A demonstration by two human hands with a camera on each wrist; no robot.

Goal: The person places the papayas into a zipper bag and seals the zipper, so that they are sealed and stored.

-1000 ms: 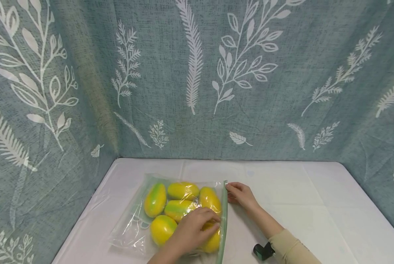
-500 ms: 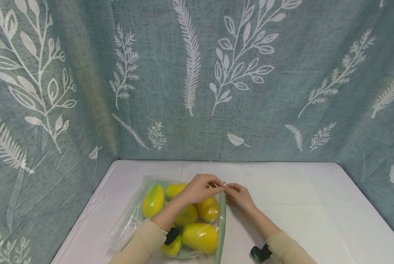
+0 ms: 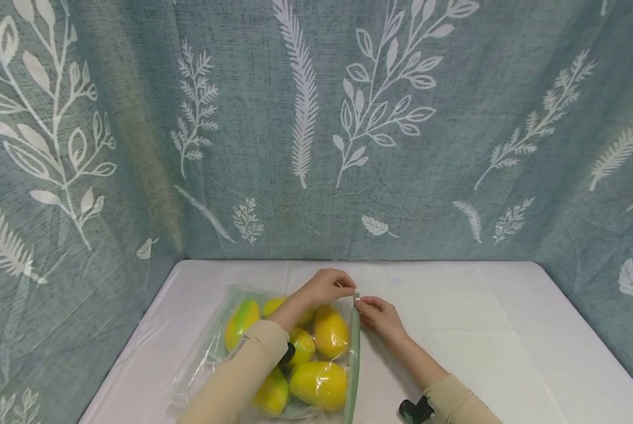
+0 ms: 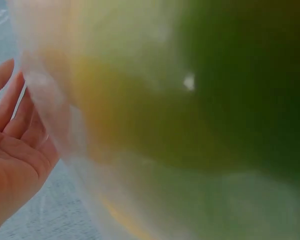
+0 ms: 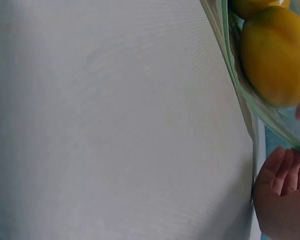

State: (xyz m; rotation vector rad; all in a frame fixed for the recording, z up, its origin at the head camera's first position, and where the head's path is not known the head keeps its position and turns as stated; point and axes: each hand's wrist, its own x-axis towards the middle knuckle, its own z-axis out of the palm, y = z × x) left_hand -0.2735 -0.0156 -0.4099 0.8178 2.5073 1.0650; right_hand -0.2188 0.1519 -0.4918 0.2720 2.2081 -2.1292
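A clear zip bag with a green top edge lies on the table, holding several yellow-green mangoes. At the far end of that edge, my left hand reaches over the bag and brings thumb and forefinger together at the corner. From the other side, my right hand pinches the same corner near a small white piece. Seen close in the left wrist view, the left hand shows its palm beside the blurred plastic. The right wrist view has the right hand at the bag's corner.
A white cloth covers the table. Blue-green curtains with white leaf prints hang behind it and at both sides. A dark wrist device sits at the right cuff.
My left hand has moved from the near part of the bag to its far corner, then slightly farther away. The right hand stays at that corner. The head view has shifted a little.
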